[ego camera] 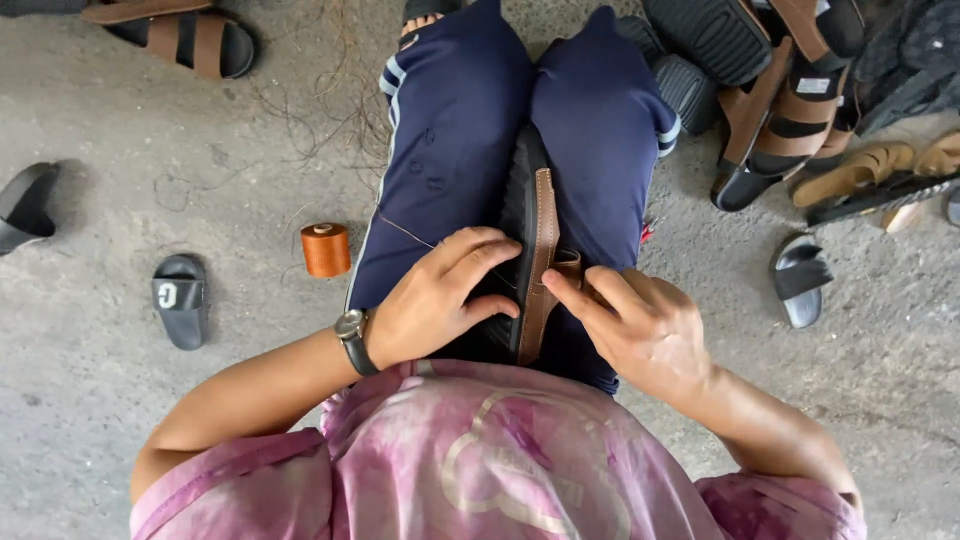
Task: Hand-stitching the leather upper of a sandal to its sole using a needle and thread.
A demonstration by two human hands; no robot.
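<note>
Two bare hands work on a dark sandal (527, 200) that stands on edge, wedged between the person's knees in navy trousers (450, 130). A brown leather strap (542, 260) runs along the sandal's upper edge. The left hand (435, 300), with a wristwatch (352, 335) on its wrist, lies over the left side of the sandal, fingers curled and pressed against the black sole, holding it steady. The right hand (640, 325) comes in from the other side; its thumb and forefinger are pressed together in a pinch at the strap near the brown buckle piece, the other fingers folded under. Whether it grips a needle cannot be told. A thin thread (405, 232) crosses the left thigh toward the left hand. On the concrete floor (200, 430) just beside the left leg stands an orange spool of thread (326, 249). Farther left lies a black slide sandal (181, 298), and a brown-strapped sandal (180, 35) lies at the top left. To the right, a heap of black and brown sandals (790, 90) is piled near the right knee, with a single black slide (800, 280) well apart from it.
</note>
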